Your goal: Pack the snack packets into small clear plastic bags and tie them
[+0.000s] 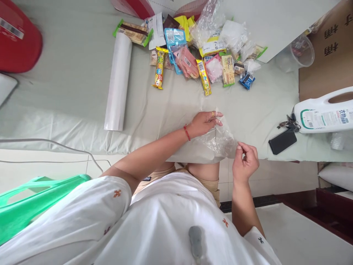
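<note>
A thin, clear plastic bag (222, 142) stretches between my hands near the table's front edge. At its upper left, my left hand (202, 123) holds the film with bent fingers; its thumb is hidden. My right hand (245, 162) pinches the bag's lower right edge between thumb and forefinger. Beyond my hands lie a yellow snack stick (204, 77), another yellow stick (159, 68), a green-ended cracker pack (228, 70) and a small blue packet (247, 80).
A white plastic roll (118, 82) lies left of the snacks. At right are a black case (282, 141) with keys (288, 123), a white detergent bottle (325, 113), a clear tub (302, 51) and a cardboard box (328, 70). A green stool (41, 198) stands lower left.
</note>
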